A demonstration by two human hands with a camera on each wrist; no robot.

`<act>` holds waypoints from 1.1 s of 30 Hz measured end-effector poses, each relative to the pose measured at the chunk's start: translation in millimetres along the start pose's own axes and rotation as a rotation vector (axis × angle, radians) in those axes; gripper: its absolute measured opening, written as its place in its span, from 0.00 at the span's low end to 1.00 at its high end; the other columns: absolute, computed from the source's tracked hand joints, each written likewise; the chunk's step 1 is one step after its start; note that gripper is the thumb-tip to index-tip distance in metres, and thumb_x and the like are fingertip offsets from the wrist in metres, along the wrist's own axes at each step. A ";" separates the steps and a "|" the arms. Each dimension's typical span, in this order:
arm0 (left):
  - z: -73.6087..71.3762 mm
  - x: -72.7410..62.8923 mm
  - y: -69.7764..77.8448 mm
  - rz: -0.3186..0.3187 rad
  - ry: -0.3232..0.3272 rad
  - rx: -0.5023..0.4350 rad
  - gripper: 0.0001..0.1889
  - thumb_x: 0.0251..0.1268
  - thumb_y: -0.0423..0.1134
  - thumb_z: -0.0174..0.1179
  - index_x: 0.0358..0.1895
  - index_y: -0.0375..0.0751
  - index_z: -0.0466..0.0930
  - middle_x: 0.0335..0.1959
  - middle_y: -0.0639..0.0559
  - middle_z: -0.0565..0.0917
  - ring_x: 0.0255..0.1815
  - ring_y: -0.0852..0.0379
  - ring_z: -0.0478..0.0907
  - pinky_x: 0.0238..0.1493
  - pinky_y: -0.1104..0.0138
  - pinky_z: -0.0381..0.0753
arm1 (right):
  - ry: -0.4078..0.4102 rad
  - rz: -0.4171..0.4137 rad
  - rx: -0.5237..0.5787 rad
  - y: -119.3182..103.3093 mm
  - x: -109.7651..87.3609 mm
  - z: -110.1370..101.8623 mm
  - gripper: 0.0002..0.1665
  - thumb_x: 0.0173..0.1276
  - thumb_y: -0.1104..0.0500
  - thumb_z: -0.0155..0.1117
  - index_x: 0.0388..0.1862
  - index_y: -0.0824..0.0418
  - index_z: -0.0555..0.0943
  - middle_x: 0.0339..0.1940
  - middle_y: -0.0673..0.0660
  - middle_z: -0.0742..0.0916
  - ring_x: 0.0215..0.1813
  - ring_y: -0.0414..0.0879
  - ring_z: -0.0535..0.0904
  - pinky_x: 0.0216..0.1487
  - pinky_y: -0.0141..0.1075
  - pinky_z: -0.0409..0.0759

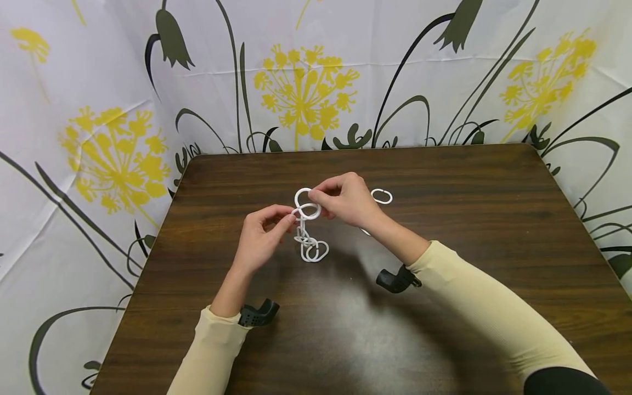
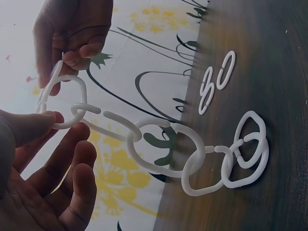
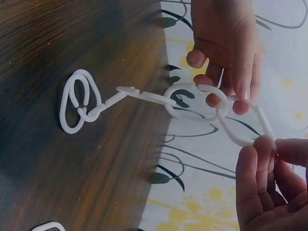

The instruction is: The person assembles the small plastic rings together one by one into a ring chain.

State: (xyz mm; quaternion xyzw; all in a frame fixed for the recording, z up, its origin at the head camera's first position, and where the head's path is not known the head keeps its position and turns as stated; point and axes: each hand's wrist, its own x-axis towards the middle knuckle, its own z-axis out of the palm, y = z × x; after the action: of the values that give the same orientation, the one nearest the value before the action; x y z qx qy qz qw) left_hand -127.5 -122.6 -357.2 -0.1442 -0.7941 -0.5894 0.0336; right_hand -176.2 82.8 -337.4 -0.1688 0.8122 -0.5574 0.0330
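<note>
A chain of white open plastic links [image 2: 159, 172] hangs from the hands over the dark table, its lower links piled on the wood. My left hand [image 1: 261, 236] pinches the chain's upper link [image 2: 83, 91] between thumb and index finger, the other fingers loosely bent. My right hand [image 1: 348, 200] comes from the other side and pinches a white link [image 1: 297, 196] at the top with thumb and fingertips. These two links overlap between the hands; fingers partly hide where they meet. In the right wrist view, both hands' fingertips are close together on the upper links [image 3: 231, 134].
Several loose white links [image 2: 234, 60] lie on the table beyond my right hand, one of them [image 1: 391, 196] at the back and another partly hidden under the wrist. Behind the table's [image 1: 444, 175] back edge hangs a flowered cloth [image 1: 207, 99]. Each wrist bears a black camera mount [image 1: 259, 314].
</note>
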 end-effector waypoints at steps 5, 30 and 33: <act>-0.3 -0.4 -0.1 -0.003 0.002 0.022 0.06 0.68 0.28 0.60 0.43 0.28 0.83 0.29 0.35 0.82 0.27 0.61 0.76 0.23 0.66 0.76 | -0.001 0.020 -0.015 3.4 1.2 0.7 0.07 0.66 0.60 0.67 0.33 0.62 0.88 0.19 0.57 0.86 0.22 0.49 0.83 0.26 0.38 0.83; 0.5 2.2 -29.0 -0.007 0.011 0.008 0.06 0.66 0.29 0.62 0.42 0.28 0.83 0.29 0.36 0.82 0.25 0.59 0.75 0.21 0.70 0.74 | 0.067 0.013 -0.126 27.6 4.5 -1.7 0.08 0.66 0.57 0.68 0.33 0.61 0.88 0.17 0.53 0.85 0.19 0.43 0.80 0.23 0.33 0.76; 0.4 0.5 -14.9 -0.025 -0.004 0.027 0.07 0.66 0.27 0.61 0.42 0.24 0.82 0.32 0.34 0.82 0.24 0.59 0.74 0.21 0.70 0.74 | 0.090 0.005 -0.066 26.3 4.5 -4.1 0.08 0.66 0.59 0.67 0.34 0.63 0.87 0.18 0.57 0.85 0.20 0.48 0.81 0.21 0.33 0.76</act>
State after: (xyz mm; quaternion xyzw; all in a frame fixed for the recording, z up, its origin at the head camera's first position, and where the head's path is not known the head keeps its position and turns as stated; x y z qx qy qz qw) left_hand -131.9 -126.1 -371.1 -0.1350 -0.8038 -0.5788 0.0265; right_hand -187.7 93.5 -359.4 -0.1425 0.8313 -0.5372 -0.0078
